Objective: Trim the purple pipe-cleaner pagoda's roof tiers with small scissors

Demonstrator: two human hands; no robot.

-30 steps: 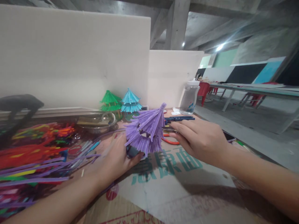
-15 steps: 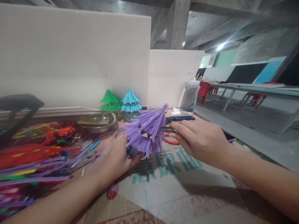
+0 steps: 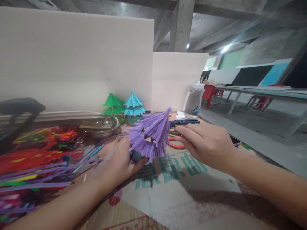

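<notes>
A purple two-tiered pavilion model (image 3: 153, 137), made of fuzzy pipe cleaners, is tilted with its peak up and to the right. My left hand (image 3: 122, 156) is closed around its underside, where a dark base shows between thumb and fingers. My right hand (image 3: 206, 140) is just right of the purple roof, thumb and fingers pinched together. Whatever lies in that pinch is too small and partly hidden to name. Behind the fingers are a dark blue-handled tool (image 3: 185, 122) and an orange-red loop (image 3: 177, 146). Green (image 3: 113, 103) and light blue (image 3: 134, 103) pavilions stand farther back.
Printed cardboard (image 3: 177, 191) covers the worktop. Coloured pipe cleaners (image 3: 35, 156) heap up at left, near a metal bowl (image 3: 98, 132). A clear water bottle (image 3: 193, 100) stands at back right, before a pale partition (image 3: 76, 64). A phone-like dark object (image 3: 235, 140) lies beyond my right wrist.
Both hands and the purple pavilion hold nearly the same pose. The dark bit seen at my right fingertips is less distinct now, and the whole view has shifted slightly.
</notes>
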